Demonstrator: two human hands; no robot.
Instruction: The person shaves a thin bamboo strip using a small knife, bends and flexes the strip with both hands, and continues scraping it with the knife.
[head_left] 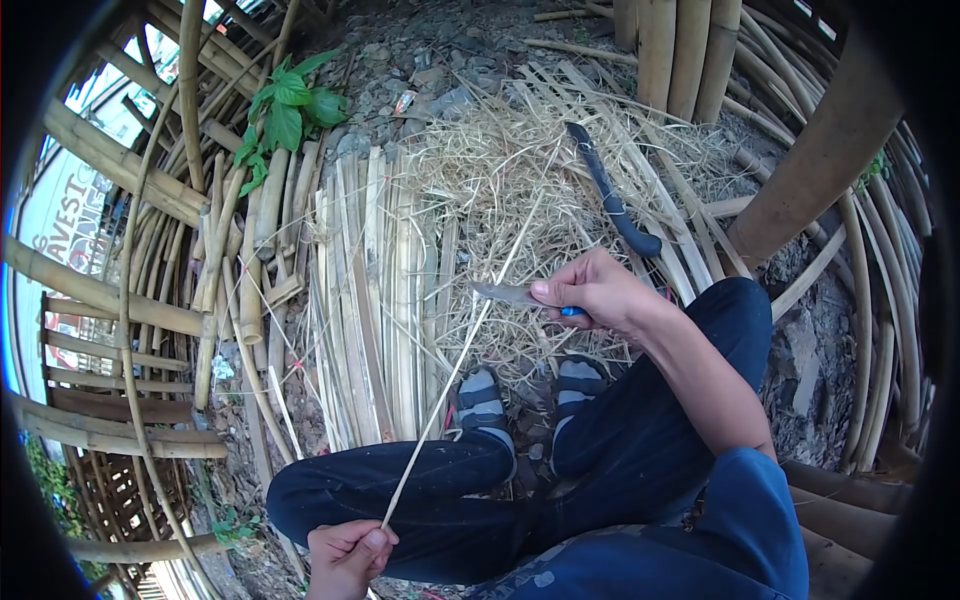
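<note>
My right hand (598, 292) is closed round the blue handle of a knife (508, 293), its blade pointing left. The blade lies against a long thin bamboo strip (434, 411), which runs from the lower left up over the shavings. Near my left knee, my left hand (349, 556) pinches the lower end of that strip. Curly bamboo shavings (500, 160) cover the ground beyond my feet. To their left, a row of split bamboo slats (360, 300) lies flat.
A dark curved-handled tool (612, 195) rests on slats and shavings at the upper right. A thick bamboo post (820, 150) leans on the right. Bamboo poles (120, 170) form a frame on the left, near a leafy green plant (288, 105). Stones (420, 65) cover the ground behind.
</note>
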